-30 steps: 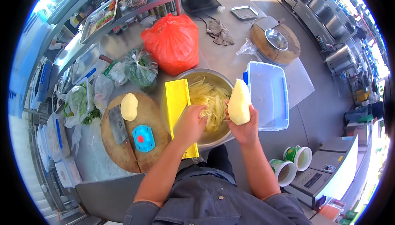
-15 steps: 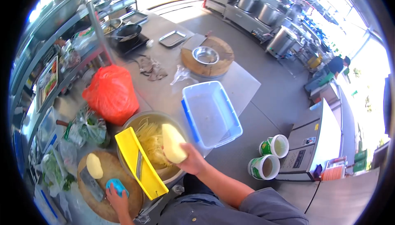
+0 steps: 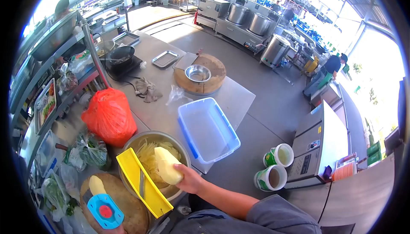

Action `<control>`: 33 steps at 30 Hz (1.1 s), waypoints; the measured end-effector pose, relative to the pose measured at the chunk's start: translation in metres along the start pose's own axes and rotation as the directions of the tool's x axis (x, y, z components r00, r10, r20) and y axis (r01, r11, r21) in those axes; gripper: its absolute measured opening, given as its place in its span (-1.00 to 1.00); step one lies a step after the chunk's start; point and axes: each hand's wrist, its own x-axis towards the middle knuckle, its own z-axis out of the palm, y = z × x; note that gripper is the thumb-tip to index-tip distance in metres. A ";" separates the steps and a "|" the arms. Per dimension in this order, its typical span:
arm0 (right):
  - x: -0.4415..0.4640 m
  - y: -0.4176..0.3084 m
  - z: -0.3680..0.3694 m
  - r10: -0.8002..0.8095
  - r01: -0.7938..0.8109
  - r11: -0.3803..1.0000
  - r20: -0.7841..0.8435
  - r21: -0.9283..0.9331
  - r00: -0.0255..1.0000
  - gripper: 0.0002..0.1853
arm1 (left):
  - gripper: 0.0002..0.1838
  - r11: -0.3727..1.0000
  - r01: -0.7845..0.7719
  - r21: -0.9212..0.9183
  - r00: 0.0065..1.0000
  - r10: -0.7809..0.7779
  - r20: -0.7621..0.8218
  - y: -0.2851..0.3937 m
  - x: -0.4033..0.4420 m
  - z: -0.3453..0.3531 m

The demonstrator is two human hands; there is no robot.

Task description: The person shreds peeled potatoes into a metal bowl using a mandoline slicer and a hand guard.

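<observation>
My right hand [image 3: 190, 179] grips a large peeled potato [image 3: 167, 165] above the steel bowl [image 3: 184, 147]. Pale shreds [image 3: 147, 157] fill much of that bowl. Across its left side lies a yellow slicer [image 3: 143, 182] with a metal blade in its middle. At the bottom edge, my left hand [image 3: 118, 229] is closed on a blue slicer hand guard [image 3: 102, 223] with a red centre; most of the fingers are hidden. The guard is above a round wooden board [image 3: 136, 212]. Another peeled potato [image 3: 97, 185] lies on this board, partly behind the guard.
A blue-edged plastic bin [image 3: 209, 129] stands right of the bowl. Behind are a red bag [image 3: 109, 116] and another round board [image 3: 220, 73] carrying a metal dish [image 3: 197, 73]. Shelving [image 3: 96, 58] runs along the left. Two buckets [image 3: 271, 177] stand on the floor. A person [image 3: 326, 73] works at far right.
My left hand has lifted the blue guard from the board and turned it, so its red centre shows. The potato in my right hand is slightly lower. The camera view has shifted.
</observation>
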 end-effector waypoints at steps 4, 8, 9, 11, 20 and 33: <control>-0.006 0.004 0.008 0.029 -0.028 0.999 0.025 -0.026 0.999 -0.44 | -0.31 0.716 -0.324 0.618 0.940 0.320 0.122 0.037 0.015 -0.002; -0.006 0.008 0.010 0.021 -0.016 0.998 0.064 -0.067 0.998 -0.44 | -0.39 0.951 -0.193 0.240 0.979 0.172 0.107 0.003 -0.015 0.005; -0.008 0.012 0.014 0.035 -0.030 0.997 0.070 -0.068 0.997 -0.44 | -0.42 0.985 -0.157 0.066 0.984 0.151 0.090 0.002 -0.019 0.004; -0.012 0.010 0.019 0.051 -0.049 0.997 0.055 -0.053 0.997 -0.45 | -0.40 1.000 0.018 -0.016 0.999 -0.017 0.032 -0.012 -0.025 0.016; -0.019 0.023 0.049 0.020 0.003 0.974 0.100 -0.227 0.995 -0.26 | -0.44 -0.399 0.423 -0.814 0.758 -0.336 0.559 0.008 -0.038 0.052; -0.022 0.073 0.088 -0.090 0.083 0.929 -0.003 -0.360 0.996 -0.42 | -0.54 0.465 0.455 -0.759 0.881 -0.359 0.309 0.086 -0.002 0.064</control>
